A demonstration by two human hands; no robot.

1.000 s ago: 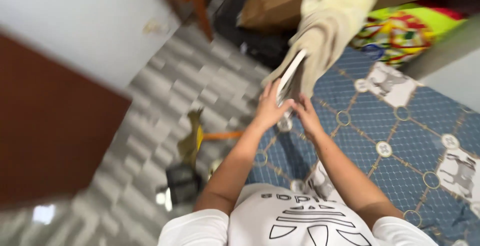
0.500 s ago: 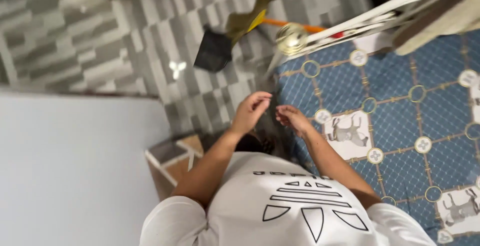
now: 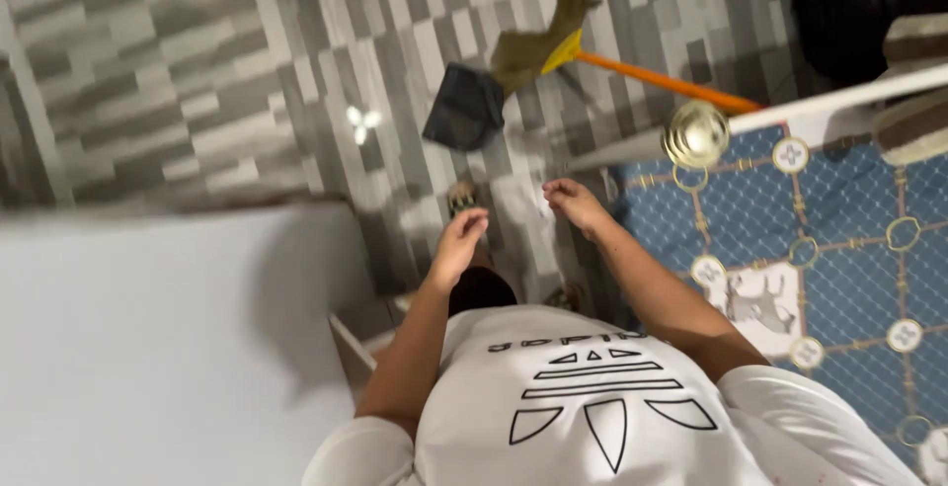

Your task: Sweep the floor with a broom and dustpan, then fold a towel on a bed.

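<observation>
My left hand hangs in front of me with loosely curled fingers and holds nothing. My right hand is a little farther out, fingers relaxed and apart, also with nothing in it. Both hover over the grey tiled floor. To the right of my right hand lies a blue patterned bed sheet, and above it a white bed rail with a round gold knob. A broom with an orange handle and a dark dustpan lie on the floor ahead.
A white wall or door surface fills the lower left. A dark bag or cloth sits at the top right. A small wooden-edged piece stands by my left side.
A second ago both hands gripped a white frame with a cream cloth on it. They have let go and dropped, and my view has swung down toward the floor.
</observation>
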